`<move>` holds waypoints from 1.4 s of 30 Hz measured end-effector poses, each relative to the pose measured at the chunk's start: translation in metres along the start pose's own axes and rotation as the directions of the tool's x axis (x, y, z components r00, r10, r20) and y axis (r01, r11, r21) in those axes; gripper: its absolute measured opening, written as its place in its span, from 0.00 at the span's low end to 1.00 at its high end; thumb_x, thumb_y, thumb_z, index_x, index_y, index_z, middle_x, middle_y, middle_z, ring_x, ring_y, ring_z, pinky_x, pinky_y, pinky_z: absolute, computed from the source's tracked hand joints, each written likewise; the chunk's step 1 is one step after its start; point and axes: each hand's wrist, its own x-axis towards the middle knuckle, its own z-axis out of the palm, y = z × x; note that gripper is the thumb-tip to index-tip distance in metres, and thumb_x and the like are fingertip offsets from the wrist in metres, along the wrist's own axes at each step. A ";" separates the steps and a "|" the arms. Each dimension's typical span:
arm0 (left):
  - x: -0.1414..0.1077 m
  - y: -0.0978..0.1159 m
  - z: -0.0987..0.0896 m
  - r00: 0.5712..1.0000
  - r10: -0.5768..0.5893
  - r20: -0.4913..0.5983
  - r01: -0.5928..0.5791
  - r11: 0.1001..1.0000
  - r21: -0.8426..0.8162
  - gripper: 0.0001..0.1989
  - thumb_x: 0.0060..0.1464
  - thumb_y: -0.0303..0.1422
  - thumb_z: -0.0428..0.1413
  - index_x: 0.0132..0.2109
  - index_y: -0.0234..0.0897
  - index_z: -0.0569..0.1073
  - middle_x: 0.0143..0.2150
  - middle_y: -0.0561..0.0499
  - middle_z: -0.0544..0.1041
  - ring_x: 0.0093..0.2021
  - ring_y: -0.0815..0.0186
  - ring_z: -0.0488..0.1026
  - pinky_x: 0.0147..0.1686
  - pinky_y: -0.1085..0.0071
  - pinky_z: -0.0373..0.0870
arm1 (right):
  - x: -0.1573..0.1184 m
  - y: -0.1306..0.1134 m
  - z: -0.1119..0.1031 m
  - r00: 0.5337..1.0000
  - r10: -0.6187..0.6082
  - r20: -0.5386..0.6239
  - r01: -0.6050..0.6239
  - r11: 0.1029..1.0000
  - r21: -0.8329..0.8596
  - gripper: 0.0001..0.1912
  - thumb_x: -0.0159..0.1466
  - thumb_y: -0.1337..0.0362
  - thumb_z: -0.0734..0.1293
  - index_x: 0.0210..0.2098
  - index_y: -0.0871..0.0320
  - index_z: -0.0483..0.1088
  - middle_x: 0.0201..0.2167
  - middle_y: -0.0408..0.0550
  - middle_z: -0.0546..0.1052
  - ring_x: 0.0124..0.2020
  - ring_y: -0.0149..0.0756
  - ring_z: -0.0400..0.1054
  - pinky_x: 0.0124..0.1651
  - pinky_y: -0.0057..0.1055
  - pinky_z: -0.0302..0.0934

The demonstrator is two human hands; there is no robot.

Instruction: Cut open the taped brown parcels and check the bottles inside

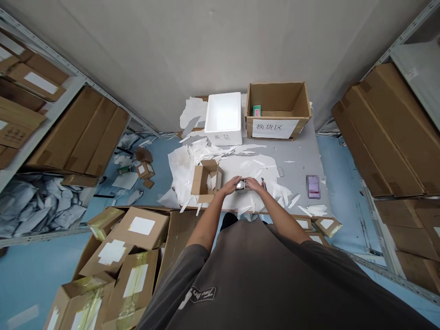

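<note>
Above the near part of the table, a small shiny silver rounded object [240, 185] sits between my two hands; its kind is too small to make out. My left hand [231, 185] is closed on its left side. From the other side my right hand [253, 184] grips it with bent fingers. Left of my left hand stands a small open cardboard box [198, 179] with its flaps spread and white paper inside. Just right of my right hand lies a thin red and black tool [263, 184], partly hidden.
Torn white paper [180, 169] litters the grey table [302, 156]. At the back stand a white foam box [223, 137] and a larger carton [298, 120]. A phone-like item [313, 187] lies right. Taped parcels [135, 275] fill a big carton at lower left; shelves flank both sides.
</note>
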 end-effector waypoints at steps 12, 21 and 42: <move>-0.006 0.011 -0.005 0.997 0.054 0.062 -0.050 0.997 -0.056 0.54 0.45 0.26 0.66 0.79 0.35 0.59 0.82 0.33 0.55 0.80 0.43 0.58 0.75 0.51 0.63 | -0.022 0.040 0.002 0.955 -0.172 -0.242 0.137 0.978 -0.154 0.30 0.61 0.63 0.68 0.64 0.54 0.71 0.64 0.57 0.76 0.59 0.47 0.75 0.62 0.45 0.72; -0.021 0.024 0.006 0.980 -0.067 -0.185 0.034 0.984 -0.178 0.54 0.42 0.27 0.68 0.76 0.34 0.59 0.68 0.35 0.73 0.64 0.46 0.75 0.64 0.53 0.72 | -0.006 -0.012 0.012 0.961 -0.249 0.119 0.247 0.586 -0.772 0.31 0.61 0.64 0.80 0.64 0.52 0.77 0.80 0.57 0.56 0.74 0.61 0.59 0.68 0.50 0.65; -0.014 0.029 0.017 0.954 -0.075 -0.292 0.011 0.977 -0.214 0.59 0.38 0.42 0.78 0.75 0.37 0.62 0.70 0.34 0.71 0.71 0.39 0.69 0.68 0.43 0.67 | -0.030 -0.082 -0.038 0.827 -0.551 0.113 0.561 0.795 -0.229 0.26 0.47 0.56 0.78 0.42 0.52 0.68 0.37 0.41 0.77 0.39 0.40 0.72 0.45 0.36 0.70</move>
